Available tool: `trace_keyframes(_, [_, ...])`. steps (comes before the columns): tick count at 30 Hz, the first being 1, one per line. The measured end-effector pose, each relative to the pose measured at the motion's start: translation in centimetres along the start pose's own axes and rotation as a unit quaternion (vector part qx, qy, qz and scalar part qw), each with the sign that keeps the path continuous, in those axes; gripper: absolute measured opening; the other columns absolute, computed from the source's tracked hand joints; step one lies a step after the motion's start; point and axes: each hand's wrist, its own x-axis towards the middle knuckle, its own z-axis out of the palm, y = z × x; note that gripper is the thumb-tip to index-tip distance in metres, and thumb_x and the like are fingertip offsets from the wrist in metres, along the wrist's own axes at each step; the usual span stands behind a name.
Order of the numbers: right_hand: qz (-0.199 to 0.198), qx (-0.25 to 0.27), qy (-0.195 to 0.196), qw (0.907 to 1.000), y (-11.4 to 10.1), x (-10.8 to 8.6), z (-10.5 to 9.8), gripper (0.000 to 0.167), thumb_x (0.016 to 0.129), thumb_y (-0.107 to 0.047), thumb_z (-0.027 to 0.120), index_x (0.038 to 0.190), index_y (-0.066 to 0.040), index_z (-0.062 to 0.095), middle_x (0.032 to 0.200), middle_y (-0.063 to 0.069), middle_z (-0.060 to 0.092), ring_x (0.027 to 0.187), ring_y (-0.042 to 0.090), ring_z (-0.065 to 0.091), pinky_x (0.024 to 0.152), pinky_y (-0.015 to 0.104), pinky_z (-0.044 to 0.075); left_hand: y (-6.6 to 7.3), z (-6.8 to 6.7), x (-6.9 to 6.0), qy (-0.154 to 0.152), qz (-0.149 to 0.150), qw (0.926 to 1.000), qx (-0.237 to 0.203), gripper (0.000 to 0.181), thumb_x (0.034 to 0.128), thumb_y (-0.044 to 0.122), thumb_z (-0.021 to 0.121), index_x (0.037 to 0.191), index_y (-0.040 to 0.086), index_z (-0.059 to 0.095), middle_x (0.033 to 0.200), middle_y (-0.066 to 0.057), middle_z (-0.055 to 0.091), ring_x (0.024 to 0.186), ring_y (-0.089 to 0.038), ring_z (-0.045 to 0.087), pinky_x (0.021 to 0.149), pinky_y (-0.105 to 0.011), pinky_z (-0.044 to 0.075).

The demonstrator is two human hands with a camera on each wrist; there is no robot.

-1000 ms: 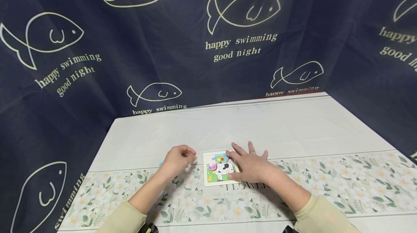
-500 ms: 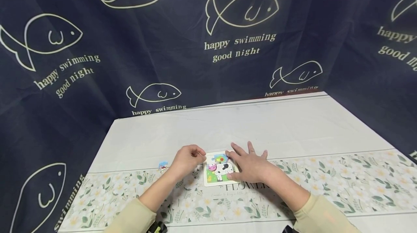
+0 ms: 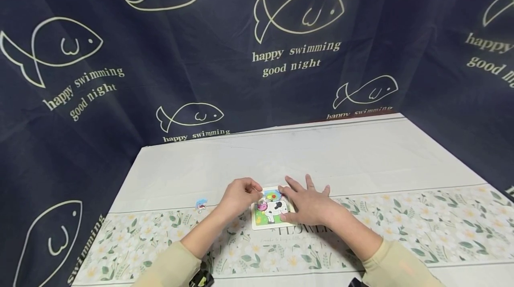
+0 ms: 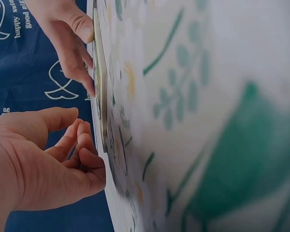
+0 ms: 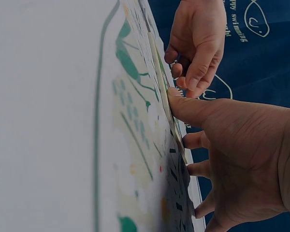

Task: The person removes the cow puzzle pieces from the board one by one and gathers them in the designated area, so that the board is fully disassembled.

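In the head view, a small square cow puzzle (image 3: 276, 209) in a pale frame lies on the table. My left hand (image 3: 242, 194) is over its upper left corner, fingers curled and thumb close to the index finger. In the left wrist view no piece shows at the fingertips of that hand (image 4: 53, 159); whether it pinches something thin, I cannot tell. My right hand (image 3: 313, 205) rests on the puzzle's right edge, fingers spread. In the right wrist view the thumb of this hand (image 5: 246, 154) touches the frame's near edge (image 5: 163, 87). The puzzle's upper left corner is partly covered.
A loose blue and white puzzle piece (image 3: 201, 204) lies on the cloth left of my left hand. The white tablecloth (image 3: 321, 153) has a flowered band (image 3: 401, 229) along the front. Dark blue curtains (image 3: 241, 86) with fish drawings stand behind and at the sides.
My left hand has moved right, from beside the puzzle to over its upper left corner. The loose piece at left, mostly hidden before, is uncovered. My right hand has stayed in place.
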Motion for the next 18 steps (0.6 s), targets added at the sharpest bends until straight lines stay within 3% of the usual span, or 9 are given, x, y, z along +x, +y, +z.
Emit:
trace_keyframes(7, [-0.002,0.002,-0.002,1.0000,-0.03,-0.05,-0.03,0.080,0.087,-0.062,0.069,0.154,-0.024,0.045,0.166,0.007,0.023,0.144,0.060,0.011,0.090,0.090,0.015,-0.18,0.40,0.19,-0.001,-0.008,0.9999,0.008,0.005,0.0898,0.008,0.074,0.091,0.008,0.070,0.075,0.000,0.060,0.070,-0.015,0.055,0.066,-0.032,0.047])
trace_keyframes(18, [-0.003,-0.001,-0.002,1.0000,0.03,-0.12,-0.11,0.080,0.087,-0.061,0.069,0.154,-0.024,0.045,0.166,0.007,0.023,0.145,0.059,0.011,0.090,0.090,0.014,-0.17,0.90,0.20,0.000,-0.010,0.9992,0.037,0.009,0.0883,0.009,0.077,0.092,0.005,0.069,0.073,-0.002,0.054,0.064,-0.014,0.048,0.054,-0.024,0.039])
